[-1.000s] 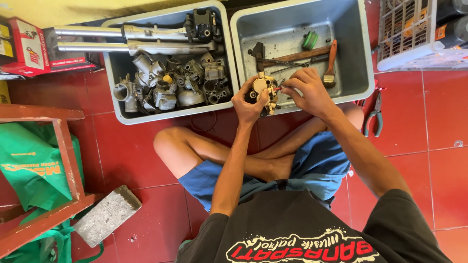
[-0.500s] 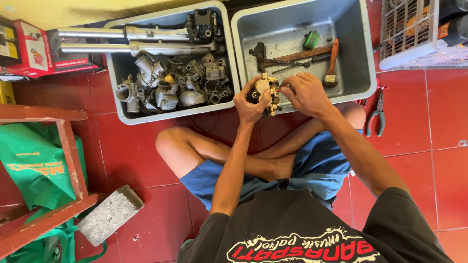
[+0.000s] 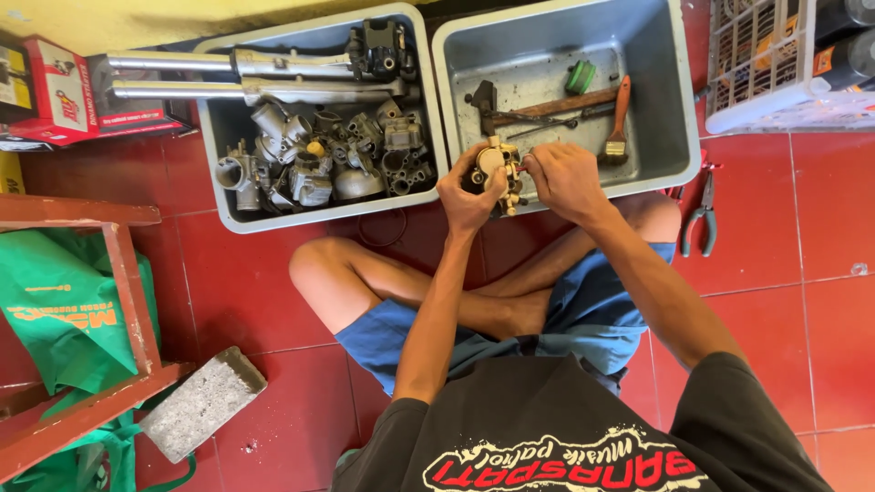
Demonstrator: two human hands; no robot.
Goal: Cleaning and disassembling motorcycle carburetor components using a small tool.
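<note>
The left hand (image 3: 469, 187) gripped a brass-coloured carburettor (image 3: 497, 169) over the right tub's (image 3: 656, 55) near rim; the right hand (image 3: 565, 178) pinched something small, unclear, at its three o'clock. A slip could drop it among the tools.

I'm seeing a black T-shirt (image 3: 583, 437) with red and white lettering, blue shorts (image 3: 583, 310), short sleeves, bare legs, no gloves.
</note>
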